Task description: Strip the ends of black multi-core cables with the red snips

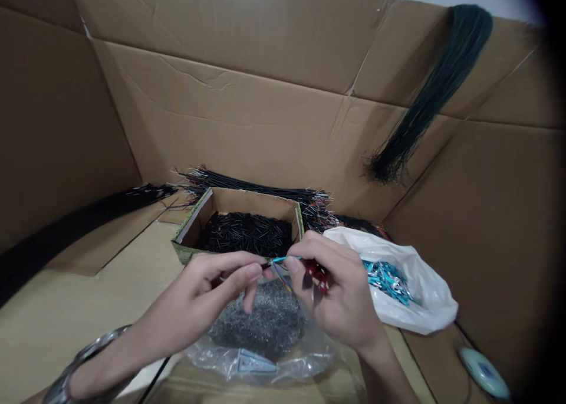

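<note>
My left hand [221, 286] is closed, with thumb and fingers pinching the end of a black cable [266, 266]. Thin coloured wires [283, 279] spread from that end, orange and blue among them. A shiny blue foil strip [279, 260] runs from the cable end to my right hand [338, 286], whose thumb and forefinger are closed on it. Tucked in the right palm is a small red tool with metal blades [315, 279], partly hidden by the fingers. Below both hands lies a clear plastic bag [260, 321] full of fine greyish pieces.
Behind the hands stands an open box [188, 252] of short black tubes. A white bag [431, 301] of blue foil scraps sits right. Black cable bundles [260, 183] lie behind. Dark green strands [442, 91] hang over the cardboard wall [247, 97]. A pale green oval device [484, 371] lies lower right.
</note>
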The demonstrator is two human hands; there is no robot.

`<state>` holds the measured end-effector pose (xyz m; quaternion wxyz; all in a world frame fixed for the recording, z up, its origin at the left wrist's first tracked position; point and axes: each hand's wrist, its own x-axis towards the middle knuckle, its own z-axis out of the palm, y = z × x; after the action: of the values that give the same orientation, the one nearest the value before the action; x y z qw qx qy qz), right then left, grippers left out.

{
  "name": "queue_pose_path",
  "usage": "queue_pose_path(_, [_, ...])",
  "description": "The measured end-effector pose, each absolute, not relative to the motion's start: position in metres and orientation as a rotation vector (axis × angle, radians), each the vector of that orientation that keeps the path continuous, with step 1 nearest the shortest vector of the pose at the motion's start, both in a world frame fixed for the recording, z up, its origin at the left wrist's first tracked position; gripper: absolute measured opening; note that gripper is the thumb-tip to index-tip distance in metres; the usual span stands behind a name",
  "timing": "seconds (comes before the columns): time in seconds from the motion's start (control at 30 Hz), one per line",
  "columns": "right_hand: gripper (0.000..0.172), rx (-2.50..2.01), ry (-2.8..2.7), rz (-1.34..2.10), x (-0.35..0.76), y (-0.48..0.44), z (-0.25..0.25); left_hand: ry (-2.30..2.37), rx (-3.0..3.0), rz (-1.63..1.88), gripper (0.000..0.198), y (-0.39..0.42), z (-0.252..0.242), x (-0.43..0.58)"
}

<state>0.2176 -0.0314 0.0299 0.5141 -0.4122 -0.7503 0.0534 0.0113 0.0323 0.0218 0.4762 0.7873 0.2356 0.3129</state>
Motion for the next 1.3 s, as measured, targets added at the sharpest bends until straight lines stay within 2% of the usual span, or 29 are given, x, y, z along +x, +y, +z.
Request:
queue_pose_path(0.07, [0.012, -0.919, -1.872, 0.02, 0.22, -0.028, 0.025, 0.549, 1.69, 0.556, 0.038, 0.034, 0.025, 0.012])
queue_pose_path(0.17, [0.012, -0.862, -1.905, -0.006, 0.223, -0.025, 0.024, 0.541, 1.6, 0.505, 0.045, 0.035, 0.025, 0.012])
queue_pose_path(0.27, [0.008, -1.012, -1.907, 0.094, 0.229, -0.032, 0.034, 0.652, 1.84, 0.662, 0.036, 0.033, 0.025, 0.01])
queue_pose_path(0.33, [0.014, -1.214, -1.934, 0.18, 0.235, -0.041, 0.044, 0.726, 2.038, 0.797, 0.023, 0.03, 0.026, 0.009])
queue_pose_path(0.43, [0.023, -1.45, -1.973, 0.266, 0.247, -0.056, 0.055, 0.721, 2.27, 0.873, 0.015, 0.028, 0.029, 0.006])
queue_pose_path(0.63, [0.035, -1.535, -2.094, 0.335, 0.247, -0.072, 0.058, 0.632, 2.498, 0.841, 0.014, 0.027, 0.028, 0.002])
queue_pose_path(1.03, [0.023, -1.472, -2.096, 0.051, 0.241, -0.071, 0.054, 0.671, 2.536, 0.813, 0.019, 0.024, 0.023, 0.002])
queue_pose_path(1.3, [0.026, -1.489, -2.104, 0.012, 0.24, -0.067, 0.052, 0.677, 2.524, 0.815, 0.018, 0.024, 0.022, 0.004])
